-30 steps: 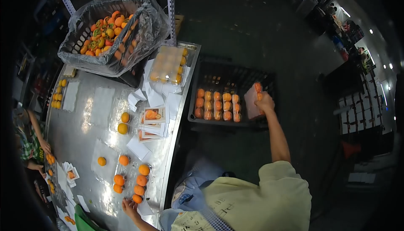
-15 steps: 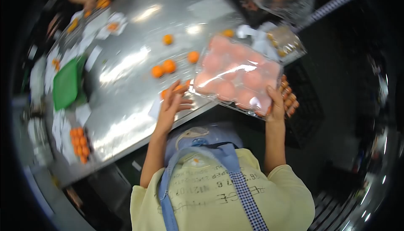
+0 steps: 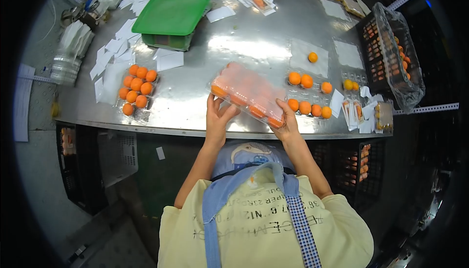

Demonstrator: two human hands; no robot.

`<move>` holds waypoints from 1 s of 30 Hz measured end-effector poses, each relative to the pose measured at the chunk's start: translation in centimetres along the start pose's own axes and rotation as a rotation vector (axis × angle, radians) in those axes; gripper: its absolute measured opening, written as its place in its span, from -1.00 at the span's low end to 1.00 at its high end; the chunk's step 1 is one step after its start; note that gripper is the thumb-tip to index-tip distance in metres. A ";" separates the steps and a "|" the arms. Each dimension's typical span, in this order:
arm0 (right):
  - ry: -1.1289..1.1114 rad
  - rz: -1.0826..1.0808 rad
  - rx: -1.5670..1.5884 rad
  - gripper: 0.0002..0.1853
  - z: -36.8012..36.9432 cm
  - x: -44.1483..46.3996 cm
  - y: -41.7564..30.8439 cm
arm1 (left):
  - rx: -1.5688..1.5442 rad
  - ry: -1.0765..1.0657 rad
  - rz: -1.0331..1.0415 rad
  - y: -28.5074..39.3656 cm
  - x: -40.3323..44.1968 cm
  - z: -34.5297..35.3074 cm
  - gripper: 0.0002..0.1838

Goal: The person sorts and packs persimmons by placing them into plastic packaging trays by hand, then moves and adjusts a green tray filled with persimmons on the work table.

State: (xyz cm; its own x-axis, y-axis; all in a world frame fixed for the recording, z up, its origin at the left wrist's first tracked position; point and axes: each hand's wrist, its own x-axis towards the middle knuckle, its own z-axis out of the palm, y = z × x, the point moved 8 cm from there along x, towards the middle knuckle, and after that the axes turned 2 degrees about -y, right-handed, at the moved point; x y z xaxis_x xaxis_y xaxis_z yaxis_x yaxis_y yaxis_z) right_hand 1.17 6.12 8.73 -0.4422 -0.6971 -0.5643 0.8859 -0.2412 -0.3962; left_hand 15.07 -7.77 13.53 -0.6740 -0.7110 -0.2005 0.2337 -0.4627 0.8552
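Steadying a clear pack of orange fruit between both hands above the near side of the table.

The left hand is gripping the pack's left end and the right hand is closing its fingers around the right end; whether the underside is touching the metal, I cannot tell. The step in hand seems to be handling this one pack, which is slanting down toward the right hand. A fruit-filled tray is sitting to its left, near a green-lidded box, while a partly filled tray is lying to its right. Any next move is probably calling for an even hold at both ends, so the fruit is not shifting inside.
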 end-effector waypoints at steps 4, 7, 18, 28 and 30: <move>0.043 0.021 -0.111 -0.53 0.2 1.8 2.3 | -0.313 0.011 -0.163 -1.5 0.4 -2.5 -0.24; 0.060 0.066 -0.294 -0.49 0.3 3.8 2.5 | -0.376 0.042 -0.169 -3.8 1.2 -3.8 -0.34; 0.031 -0.824 -1.739 -0.27 4.8 7.3 -3.1 | -0.300 0.321 -0.139 -8.1 2.5 -7.6 -0.50; -0.762 -0.974 -2.140 -0.38 15.1 4.0 6.6 | -0.309 0.492 -0.018 -8.5 2.6 -6.7 -0.62; -0.794 -0.932 -2.140 -0.38 15.4 4.4 6.4 | -0.259 0.489 -0.047 -8.1 2.4 -6.7 -0.62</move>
State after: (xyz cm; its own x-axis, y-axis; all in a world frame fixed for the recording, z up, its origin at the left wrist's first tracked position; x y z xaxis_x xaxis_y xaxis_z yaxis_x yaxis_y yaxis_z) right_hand 7.07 -8.90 14.82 0.0929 -0.9845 0.1487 -0.8978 -0.1474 -0.4150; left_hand 16.26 -9.24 2.94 -0.2979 -0.8209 -0.4872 0.4172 -0.5711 0.7070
